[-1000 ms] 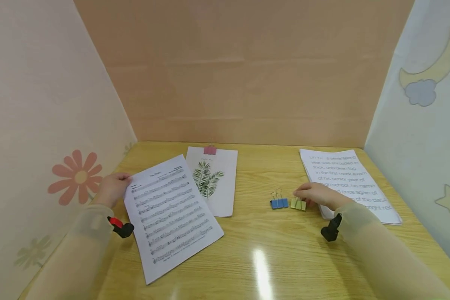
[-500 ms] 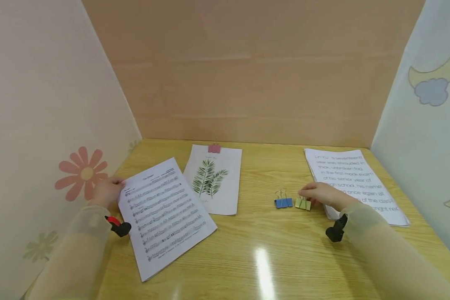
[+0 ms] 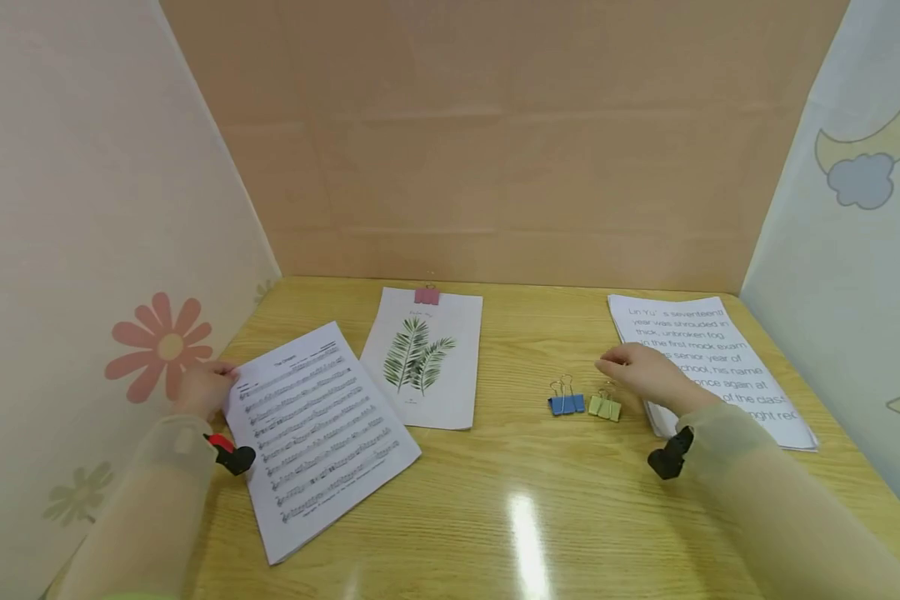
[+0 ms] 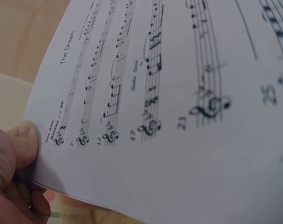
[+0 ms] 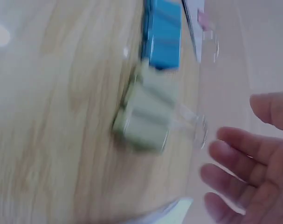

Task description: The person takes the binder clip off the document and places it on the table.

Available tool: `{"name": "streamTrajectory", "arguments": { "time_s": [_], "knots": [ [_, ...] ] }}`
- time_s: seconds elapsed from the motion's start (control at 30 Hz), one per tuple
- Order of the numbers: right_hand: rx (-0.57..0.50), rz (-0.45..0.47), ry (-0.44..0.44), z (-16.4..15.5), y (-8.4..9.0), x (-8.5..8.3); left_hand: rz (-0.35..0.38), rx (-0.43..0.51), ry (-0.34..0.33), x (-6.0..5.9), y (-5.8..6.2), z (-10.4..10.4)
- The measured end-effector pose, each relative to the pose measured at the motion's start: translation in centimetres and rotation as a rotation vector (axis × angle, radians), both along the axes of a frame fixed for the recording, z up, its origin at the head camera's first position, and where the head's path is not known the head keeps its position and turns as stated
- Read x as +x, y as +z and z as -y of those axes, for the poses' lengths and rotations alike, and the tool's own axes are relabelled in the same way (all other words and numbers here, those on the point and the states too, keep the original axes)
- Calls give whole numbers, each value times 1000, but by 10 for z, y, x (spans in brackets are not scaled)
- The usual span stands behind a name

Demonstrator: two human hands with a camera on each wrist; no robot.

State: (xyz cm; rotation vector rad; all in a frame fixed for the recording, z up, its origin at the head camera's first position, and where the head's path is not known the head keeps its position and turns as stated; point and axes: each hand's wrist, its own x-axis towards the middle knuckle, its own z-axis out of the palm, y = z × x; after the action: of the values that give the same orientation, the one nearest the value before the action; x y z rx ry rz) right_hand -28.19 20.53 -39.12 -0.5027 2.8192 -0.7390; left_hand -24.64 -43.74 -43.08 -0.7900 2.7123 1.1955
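My left hand [image 3: 204, 388] pinches the left edge of a stack of sheet music [image 3: 311, 429], thumb [image 4: 24, 144] on top; the sheets titled "The Dream" [image 4: 178, 107] lift off the wooden table [image 3: 525, 517]. My right hand [image 3: 641, 372] hovers just above and behind a green binder clip [image 3: 604, 407], fingers [image 5: 234, 154] loosely spread and holding nothing. A blue binder clip [image 3: 566, 403] lies just left of the green one [image 5: 146, 116]; the blue clip [image 5: 163, 32] also shows in the right wrist view.
A leaf print [image 3: 423, 357] with a pink clip [image 3: 426, 295] at its top lies mid-table. A stack of printed text pages [image 3: 708, 367] lies at the right under my forearm. Panel walls close in the left, back and right sides.
My right hand has lifted off the green clip and drawn back a little. My left hand has pulled the sheet music slightly leftward and nearer.
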Motion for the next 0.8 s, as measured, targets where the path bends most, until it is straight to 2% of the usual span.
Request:
{"name": "streamTrajectory", "arguments": {
  "time_s": [0.1,0.2,0.27,0.33,0.4,0.57,0.67,0.8],
  "knots": [
    [68,-199,89,38,6,10,20,4,8,-3,1,6],
    [181,-300,258,89,5,24,43,11,20,-6,2,10],
    [265,-312,392,123,2,34,54,17,28,-9,3,12],
    [353,-277,504,151,-2,42,64,19,31,-12,4,14],
    [431,-246,581,172,-5,47,74,11,25,-15,5,15],
    [566,-183,613,194,-10,53,82,16,16,-23,7,17],
    [574,-167,601,194,-10,55,81,26,16,-28,8,19],
    [521,-148,579,187,-8,60,76,16,-8,-34,9,25]
  ]
}}
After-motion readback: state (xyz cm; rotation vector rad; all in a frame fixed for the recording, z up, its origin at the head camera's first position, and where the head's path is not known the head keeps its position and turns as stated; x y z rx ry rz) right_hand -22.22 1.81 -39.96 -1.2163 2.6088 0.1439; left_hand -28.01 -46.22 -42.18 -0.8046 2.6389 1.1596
